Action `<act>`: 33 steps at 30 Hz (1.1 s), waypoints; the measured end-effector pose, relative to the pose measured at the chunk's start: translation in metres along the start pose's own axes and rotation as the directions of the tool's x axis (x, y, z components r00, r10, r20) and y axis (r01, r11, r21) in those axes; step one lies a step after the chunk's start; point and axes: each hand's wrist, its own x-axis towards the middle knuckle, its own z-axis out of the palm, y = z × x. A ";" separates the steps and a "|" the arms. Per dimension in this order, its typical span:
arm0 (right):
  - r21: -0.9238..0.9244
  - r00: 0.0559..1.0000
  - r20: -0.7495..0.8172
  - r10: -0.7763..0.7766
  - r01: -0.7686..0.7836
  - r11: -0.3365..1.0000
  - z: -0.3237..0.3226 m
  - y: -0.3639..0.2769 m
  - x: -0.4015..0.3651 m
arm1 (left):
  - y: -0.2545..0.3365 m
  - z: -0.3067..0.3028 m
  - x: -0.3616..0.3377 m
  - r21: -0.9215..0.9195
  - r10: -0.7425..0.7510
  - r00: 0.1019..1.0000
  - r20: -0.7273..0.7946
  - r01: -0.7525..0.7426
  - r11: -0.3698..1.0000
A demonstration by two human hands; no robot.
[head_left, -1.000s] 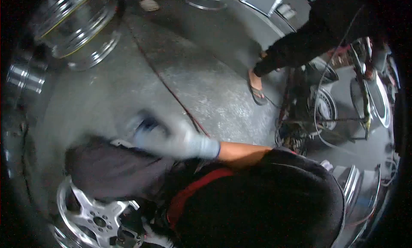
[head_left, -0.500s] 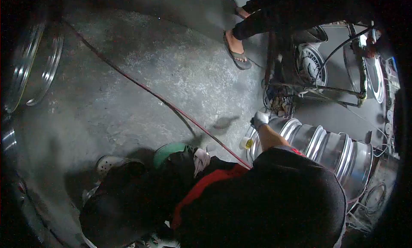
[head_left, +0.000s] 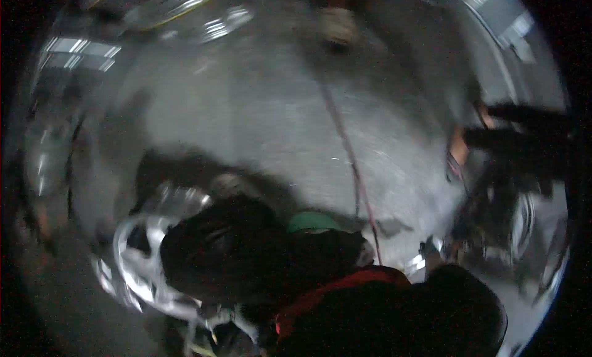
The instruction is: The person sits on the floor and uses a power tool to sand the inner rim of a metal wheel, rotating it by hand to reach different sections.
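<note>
Smeared by motion, my right hand [head_left: 435, 244] is at the end of a short stretch of bare forearm beyond my dark sleeve [head_left: 465, 289]. A pale, shiny blurred patch [head_left: 416, 264] lies close beside it; whether the hand touches or holds anything does not show. My left hand is not visible. My dark clothing with a red stripe [head_left: 351, 277] fills the lower middle. Beyond it shows part of a round green thing [head_left: 313, 221]. To my left is a silver alloy wheel [head_left: 145, 289], tilted and blurred.
A red hose [head_left: 343, 132] runs across the grey concrete floor [head_left: 246, 110] toward me. On the right, another person's sandalled foot [head_left: 457, 150] and dark trousers [head_left: 518, 135] show beside blurred equipment [head_left: 493, 227]. Shiny metal rims [head_left: 225, 24] are at the upper left.
My view has swung left, so the hose, the person and my right hand now appear farther right. The row of silver rims under my right hand no longer shows clearly. A silver wheel appears at left.
</note>
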 end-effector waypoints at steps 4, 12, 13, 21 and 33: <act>0.502 0.975 0.209 0.068 -0.167 0.848 0.077 -0.160 -0.022 | -0.026 0.012 -0.017 0.570 0.258 0.966 0.020 -0.222 0.791; 0.686 0.206 0.236 -0.950 0.657 0.313 0.157 -0.539 -0.386 | -0.029 0.059 -0.016 -0.766 -0.234 0.908 -0.348 -0.132 0.629; 0.652 0.076 0.159 -0.984 0.741 0.163 0.150 -0.553 -0.443 | -0.014 0.052 -0.021 -0.868 -0.312 0.916 -0.252 -0.071 0.491; 0.705 -0.678 0.676 -0.288 0.709 -0.015 0.193 -0.448 -0.634 | 0.008 0.028 -0.032 -0.623 -0.136 0.911 -0.389 -0.151 0.768; 0.495 -0.539 0.841 -0.036 0.741 0.454 0.311 -0.393 -0.588 | -0.025 0.018 0.014 -0.314 0.329 0.840 -0.432 -0.482 0.818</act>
